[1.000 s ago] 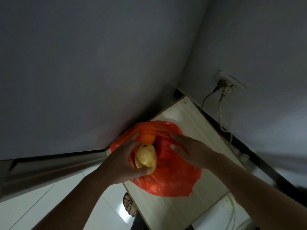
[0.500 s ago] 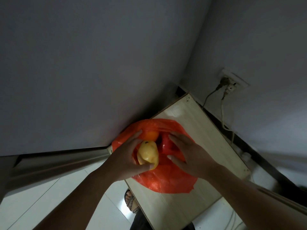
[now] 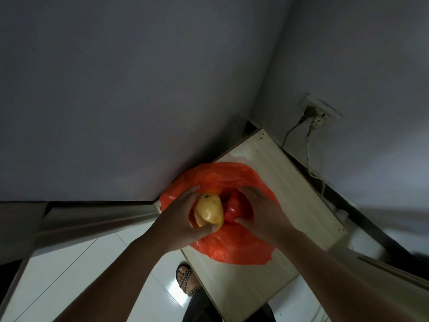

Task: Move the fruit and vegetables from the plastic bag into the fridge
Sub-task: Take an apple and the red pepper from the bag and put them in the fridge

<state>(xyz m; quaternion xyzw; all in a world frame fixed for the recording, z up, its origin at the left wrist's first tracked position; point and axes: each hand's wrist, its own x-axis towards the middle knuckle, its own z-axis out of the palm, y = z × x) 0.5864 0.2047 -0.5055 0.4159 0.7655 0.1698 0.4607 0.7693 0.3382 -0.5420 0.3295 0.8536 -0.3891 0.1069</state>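
**Plastic bag [image 3: 232, 249] open beneath both hands; two items gripped**

Grips yellow fruit [image 3: 209, 211] with left hand [image 3: 178, 219]: thumb pressed on near end, fingers curled over far side, palm against left flank of fruit. Holds fruit at bag mouth, just to left of right hand, touching or just beside red vegetable [image 3: 234, 209].

Wraps right hand [image 3: 262, 212] round red vegetable: thumb tip on near side, fingers curved over far side. Cannot tell whether either item is lifted clear of remaining contents.

Shows sliver of orange fruit [image 3: 214, 190] just beyond left fingertips, inside bag, mostly hidden by yellow fruit and plastic.

Lies spread under both palms as thin orange film: rim bunched up beyond fingertips, flattened and crumpled toward both wrists.

Rests on wooden table top [image 3: 292, 182], with bare board to right of right hand and beyond fingertips.

Shows wall socket [image 3: 321, 110] well beyond right hand, with plugs inserted and cables [image 3: 308, 156] hanging down behind far table edge.

Shows sandalled foot [image 3: 185, 278] on white floor tiles [image 3: 81, 263], below both wrists and between forearms, close to near table edge.
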